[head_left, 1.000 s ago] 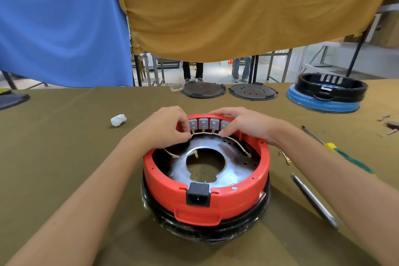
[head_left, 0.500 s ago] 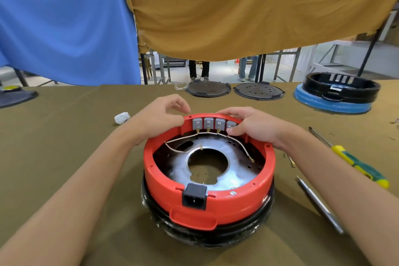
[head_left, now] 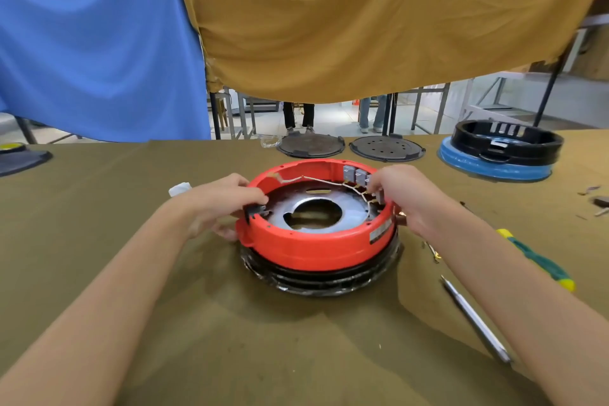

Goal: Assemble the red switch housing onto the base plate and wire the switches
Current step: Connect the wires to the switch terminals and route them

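The red switch housing [head_left: 316, 241] is seen seated on a black base [head_left: 324, 278] near the middle of an olive-covered table [head_left: 99, 208], with the shiny ring-shaped base plate [head_left: 349, 216] lying inside it. The left rim of the housing is gripped by the left hand [head_left: 224, 204], whose fingers are curled over the wall just beside the black power socket [head_left: 255, 212], the thumb lying on the inner side. The right rim is gripped by the right hand [head_left: 403, 196], whose fingers are curled over the wall at the row of grey switches [head_left: 357, 176]; whether a switch itself is pinched cannot be told, since the fingertips are hidden. A pale wire [head_left: 324, 180] is strung along the inner far wall from the left part of the rim to the switch terminals. A crumpled white scrap [head_left: 179, 188] is found just behind the left wrist. To the right of the housing, a screwdriver with a green and yellow handle [head_left: 537, 259] and a slim metal tool [head_left: 474, 320] are laid on the cloth, well apart from the hands. At the far edge of the table two dark round plates [head_left: 311, 145] [head_left: 387, 148] are set side by side, and a black ring on a blue disc [head_left: 501, 150] is placed further right. Blue [head_left: 92, 43] and mustard [head_left: 362, 16] cloths are hung behind the table.
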The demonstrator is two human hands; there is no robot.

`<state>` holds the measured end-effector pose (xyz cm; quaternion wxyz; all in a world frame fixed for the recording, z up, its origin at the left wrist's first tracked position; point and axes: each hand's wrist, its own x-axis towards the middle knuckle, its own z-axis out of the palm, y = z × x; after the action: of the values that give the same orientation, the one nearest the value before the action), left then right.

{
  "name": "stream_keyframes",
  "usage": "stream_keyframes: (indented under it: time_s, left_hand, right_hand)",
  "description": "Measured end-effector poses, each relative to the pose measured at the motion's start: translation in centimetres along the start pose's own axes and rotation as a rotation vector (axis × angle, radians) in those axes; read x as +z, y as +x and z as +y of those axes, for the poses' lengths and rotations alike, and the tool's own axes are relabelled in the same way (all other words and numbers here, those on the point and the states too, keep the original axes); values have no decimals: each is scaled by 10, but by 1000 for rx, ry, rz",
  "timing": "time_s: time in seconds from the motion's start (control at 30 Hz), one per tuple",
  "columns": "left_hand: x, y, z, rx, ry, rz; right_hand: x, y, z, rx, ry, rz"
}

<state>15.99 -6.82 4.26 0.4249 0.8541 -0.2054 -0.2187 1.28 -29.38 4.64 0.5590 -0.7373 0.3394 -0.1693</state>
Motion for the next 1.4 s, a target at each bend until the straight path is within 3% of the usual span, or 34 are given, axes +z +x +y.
stream_keyframes:
  time_s: [0.13, 0.3, 0.53, 0.73, 0.97, 1.07, 1.17, 1.27, 1.4]
  left_hand:
    - [1, 4, 0, 40, -9, 93]
    - [-8, 1, -3, 144, -20, -42]
    - [-2, 4, -2, 286, -200, -236]
    - [2, 4, -1, 311, -139, -175]
    - [-20, -7, -8, 205, -48, -439]
    - [-11, -8, -3, 273, -60, -407]
    - [2, -7, 0, 318, -129, -389]
    - [15, -6, 1, 346, -166, -391]
    - [25, -5, 3, 379, -156, -347]
  right_hand:
    - [-6, 1, -1, -45, -81, -6]
    - [-17, 6, 4, -257, -58, 49]
    - [-9, -3, 5, -467, -189, -263]
    - [-3, -7, 5, -451, -327, -469]
    - [-4, -10, -1, -417, -439, -406]
    - [-7, -13, -3, -513, -465, -354]
    - [-5, -20, -7, -784, -368, -226]
    - [5, -31, -12, -905, -390, -310]
    - [14, -34, -8, -898, -626, -365]
